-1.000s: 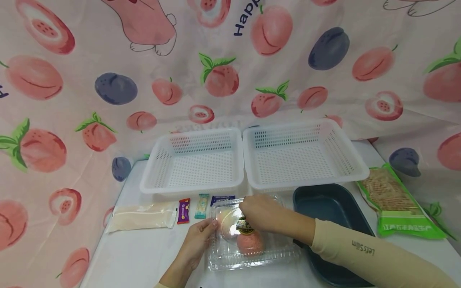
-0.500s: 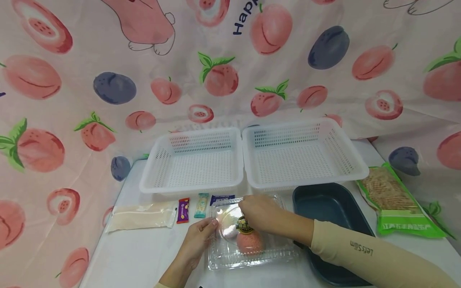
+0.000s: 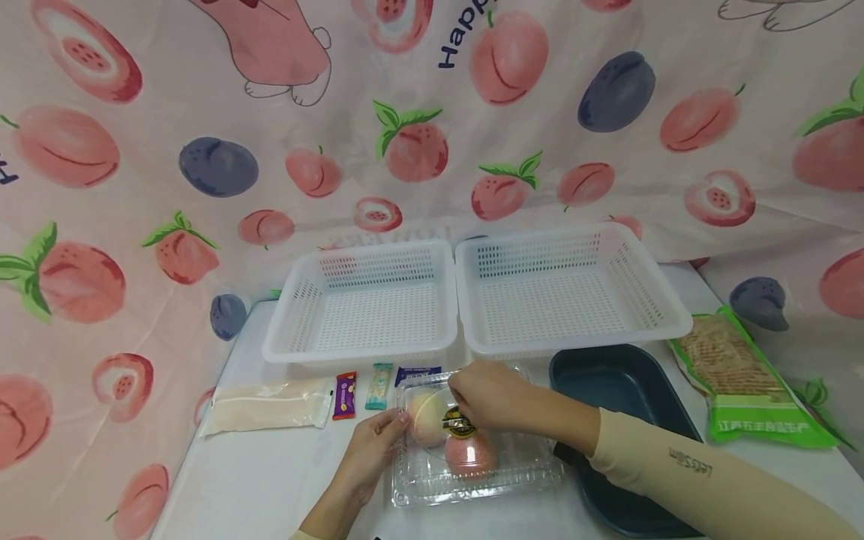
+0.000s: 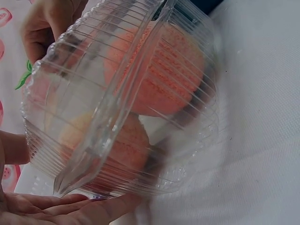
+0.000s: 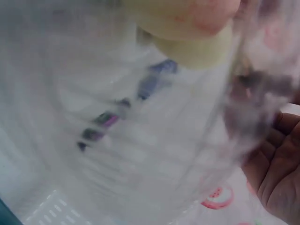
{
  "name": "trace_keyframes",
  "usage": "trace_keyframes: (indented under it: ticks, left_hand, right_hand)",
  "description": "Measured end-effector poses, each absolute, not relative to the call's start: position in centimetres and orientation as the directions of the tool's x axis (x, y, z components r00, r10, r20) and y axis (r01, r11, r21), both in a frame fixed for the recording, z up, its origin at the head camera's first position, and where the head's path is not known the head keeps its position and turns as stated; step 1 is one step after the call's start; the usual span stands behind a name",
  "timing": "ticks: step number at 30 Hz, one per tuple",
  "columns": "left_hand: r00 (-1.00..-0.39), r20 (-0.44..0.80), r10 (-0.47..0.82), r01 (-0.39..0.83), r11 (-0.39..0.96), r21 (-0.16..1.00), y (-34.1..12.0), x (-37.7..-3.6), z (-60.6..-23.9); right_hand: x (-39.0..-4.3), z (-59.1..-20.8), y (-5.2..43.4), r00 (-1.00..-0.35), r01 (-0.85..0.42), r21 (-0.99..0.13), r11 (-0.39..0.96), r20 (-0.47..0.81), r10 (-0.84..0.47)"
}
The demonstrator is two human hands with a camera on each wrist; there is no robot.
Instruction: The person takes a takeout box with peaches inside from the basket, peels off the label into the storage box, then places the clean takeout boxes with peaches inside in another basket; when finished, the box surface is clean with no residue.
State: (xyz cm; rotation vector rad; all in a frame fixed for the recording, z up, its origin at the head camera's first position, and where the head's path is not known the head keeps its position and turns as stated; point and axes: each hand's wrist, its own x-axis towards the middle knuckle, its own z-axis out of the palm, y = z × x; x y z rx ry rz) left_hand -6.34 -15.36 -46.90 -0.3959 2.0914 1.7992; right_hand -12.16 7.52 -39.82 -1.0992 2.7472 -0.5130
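A clear plastic clamshell box [image 3: 520, 480] stands tilted in front of me, with a pale yellow-pink round bun [image 3: 427, 427] and a coral-pink round bun [image 4: 161, 70] inside. My left hand [image 3: 367, 450] grips its left side, thumb on top and fingers reaching underneath in the left wrist view. Over the lid, my right hand [image 3: 489, 397] has its fingers curled down at the plastic, close beside a round black-and-gold sticker [image 3: 461, 424]. The back of that hand hides its fingertips in the head view. Behind the box lie small purple [image 3: 344, 395], light blue [image 3: 379, 386] and dark blue [image 3: 415, 373] packets.
Two white mesh baskets [image 3: 361, 356] [image 3: 574, 346] stand at the back. A dark blue tray [image 3: 624, 360] sits under my right forearm, with a green-edged food bag [image 3: 749, 382] beyond it. At left lies a pale flat package [image 3: 270, 405] on the white table [image 3: 270, 480].
Both hands keep their places on the box. The glare over the yellow bun has faded, so it shows more clearly, and my right forearm has shifted slightly right.
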Motion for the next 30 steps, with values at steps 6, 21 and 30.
trace_keyframes:
  ticks: [6,21,30]
  left_hand:
    - [-0.899,-0.438,0.004,-0.432,0.163,0.887,-15.4,-6.3,-46.8]
    - [-0.897,-0.442,0.0,-0.436,0.16,0.885,-15.4,-6.4,-46.8]
    - [-0.897,-0.443,0.006,-0.436,0.16,0.886,-15.4,-6.3,-47.0]
  right_hand:
    - [-12.8,-39.8,8.2,-0.747,-0.576,-0.512,0.637,0.013,-0.665]
    - [-13.4,-34.8,13.7,-0.89,-0.422,-0.646,0.636,0.162,-0.426]
    - [-13.0,-34.3,17.0,-0.927,-0.351,-0.67,0.654,0.148,-0.345]
